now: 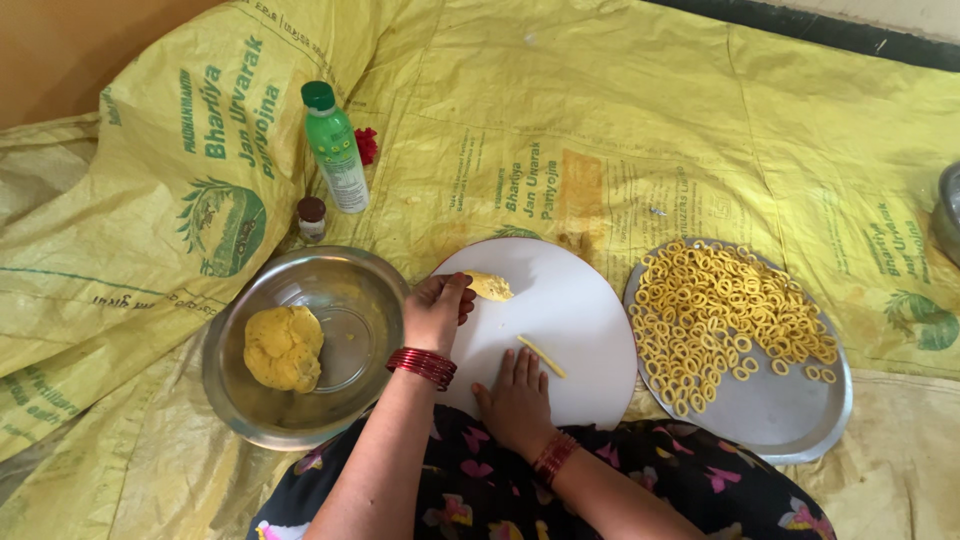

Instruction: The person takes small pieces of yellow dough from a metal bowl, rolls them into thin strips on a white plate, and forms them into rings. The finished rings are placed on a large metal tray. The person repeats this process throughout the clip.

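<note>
Nearest, a dark floral garment (470, 500) across the lap. Just beyond, right hand (515, 400) pressed flat on the near edge of the round white board (580, 310), grip apart, fingers stretched out, tips close to a thin dough strip (541, 356) lying loose. Further in, left hand (435, 310), grip closed on a small dough lump (490, 287) at the board's left side. Left of the board, a steel bowl (375, 285) with a dough ball (283, 347). Right of it, a steel plate (790, 420) heaped with dough rings (720, 315). Farther back on the yellow sacking sheet (620, 120), a small brown-capped jar (311, 215) and a green bottle (337, 150).
</note>
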